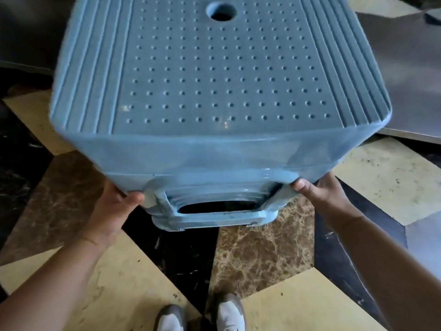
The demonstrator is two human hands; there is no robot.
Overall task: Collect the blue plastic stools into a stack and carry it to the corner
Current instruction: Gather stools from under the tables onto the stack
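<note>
A stack of blue plastic stools (214, 91) fills the upper and middle part of the view, held up off the floor in front of the person. The top seat is nearly square with rounded corners, covered in rows of small dimples, with ridged bands along its left and right edges and a round hole near its far side. Below the near edge, nested rims show around a rectangular cut-out handle. The left hand (112, 209) grips the lower left corner, thumb pressed on the front face; the right hand (317, 192) grips the lower right corner, thumb curled over the edge. Beneath lies a tiled floor (262, 254) of cream, brown and black stone. Two light shoes (200, 314) stand below. Grey metal panels (405, 80) lie on the right, close to the stack.
</note>
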